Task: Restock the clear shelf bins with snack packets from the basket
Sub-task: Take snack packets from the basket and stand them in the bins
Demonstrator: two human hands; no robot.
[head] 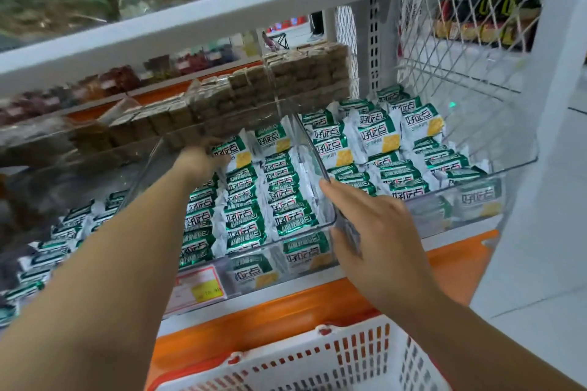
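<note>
Green-and-white snack packets stand in rows in the middle clear bin on the shelf. My left hand reaches to the bin's back left, its fingers curled over a packet in the rear row. My right hand grips the bin's front right corner, with the thumb seen through the clear wall and the index finger along the rim. The white basket with an orange frame sits below, and only its slotted rim shows.
A clear bin to the right and one to the left hold the same packets. Brown wrapped snacks fill bins behind. A white shelf board hangs overhead. A white mesh panel and a post close the right side.
</note>
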